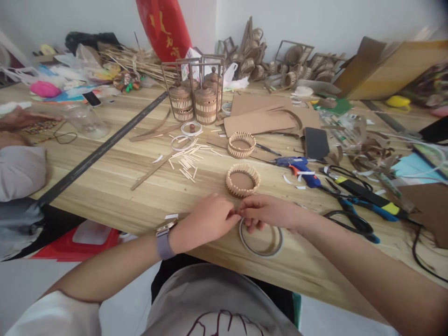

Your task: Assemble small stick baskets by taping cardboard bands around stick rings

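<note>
Close to the table's front edge, my left hand (213,219) and my right hand (264,211) meet with their fingertips pinched together. Whatever is between the fingertips is too small or hidden to make out. Under my right hand's fingers is a thin ring (279,245) that looks like a roll of tape, its upper left part covered. Just beyond the hands stands a round basket (242,190) walled with short wooden sticks, with a brown base. A second stick-walled ring (241,153) sits behind it. Loose short sticks (187,161) lie scattered to the left.
On the right are a blue glue gun (304,175), pliers (353,217) and a black-and-yellow tool (367,196) with cables. Lidded stick containers in frames (205,105) stand behind, beside cardboard sheets (259,122). Another person's sleeve (23,172) is at the left.
</note>
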Motion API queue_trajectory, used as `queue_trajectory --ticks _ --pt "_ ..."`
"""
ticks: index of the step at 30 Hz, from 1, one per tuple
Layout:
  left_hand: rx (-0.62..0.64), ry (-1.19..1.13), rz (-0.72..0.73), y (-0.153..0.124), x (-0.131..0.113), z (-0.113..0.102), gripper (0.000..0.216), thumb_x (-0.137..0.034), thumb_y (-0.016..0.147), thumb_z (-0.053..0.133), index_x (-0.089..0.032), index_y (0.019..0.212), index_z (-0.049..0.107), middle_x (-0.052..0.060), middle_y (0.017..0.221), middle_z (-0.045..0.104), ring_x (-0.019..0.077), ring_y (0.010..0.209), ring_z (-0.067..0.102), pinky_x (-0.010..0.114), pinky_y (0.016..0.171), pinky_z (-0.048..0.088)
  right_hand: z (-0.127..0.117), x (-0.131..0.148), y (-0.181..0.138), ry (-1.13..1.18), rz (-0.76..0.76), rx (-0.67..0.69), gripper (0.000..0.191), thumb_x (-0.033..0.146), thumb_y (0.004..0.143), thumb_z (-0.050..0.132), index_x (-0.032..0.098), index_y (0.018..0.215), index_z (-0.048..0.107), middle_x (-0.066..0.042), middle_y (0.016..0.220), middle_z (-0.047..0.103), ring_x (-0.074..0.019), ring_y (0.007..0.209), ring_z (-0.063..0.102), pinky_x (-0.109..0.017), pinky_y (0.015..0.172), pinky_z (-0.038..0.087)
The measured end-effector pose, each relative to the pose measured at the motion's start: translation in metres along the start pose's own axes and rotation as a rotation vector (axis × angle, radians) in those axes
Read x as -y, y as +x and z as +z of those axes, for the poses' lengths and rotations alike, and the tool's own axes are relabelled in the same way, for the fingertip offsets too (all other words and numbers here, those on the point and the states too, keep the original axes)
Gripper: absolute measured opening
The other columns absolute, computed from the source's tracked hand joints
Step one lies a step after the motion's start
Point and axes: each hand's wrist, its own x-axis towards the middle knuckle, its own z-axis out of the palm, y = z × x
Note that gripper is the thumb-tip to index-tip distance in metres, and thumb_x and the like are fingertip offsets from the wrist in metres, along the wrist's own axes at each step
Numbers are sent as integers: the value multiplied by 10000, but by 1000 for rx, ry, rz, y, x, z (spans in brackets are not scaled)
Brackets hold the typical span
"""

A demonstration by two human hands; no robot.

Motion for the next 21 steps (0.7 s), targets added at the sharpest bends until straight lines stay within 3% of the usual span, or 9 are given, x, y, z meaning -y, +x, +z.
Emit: queue_trajectory --ticks 4,11,15,21 --pt "25 -131 -99 6 -4 5 261 -262 882 525 -164 661 623 31 628 635 161 581 542 282 549 336 1 -1 -1 26 12 -7 66 191 842 560 168 800 606 30 681 620 -89 611 640 -184 538 446" --pt "-153 -74 46 -3 -16 7 228 -133 851 535 -178 628 541 29 674 615 187 765 543 305 729 411 -1 -9 -5 92 -31 7 141 285 809 617 153 781 655 6 697 664 -103 655 635 -219 631 480" --pt "-205 -104 -10 -8 -16 4 219 -148 854 529 -183 637 525 18 675 593 179 751 540 299 706 408 -4 -12 -6 147 -62 38 278 417 726 709 150 786 659 16 658 647 -108 645 612 -235 641 464" --pt "-217 -191 -111 -17 -6 3 185 -174 850 533 -178 667 561 5 688 597 158 716 542 275 683 396 -5 -7 -10 168 -72 61 266 384 671 731 159 762 623 46 651 589 -95 611 550 -236 628 429"
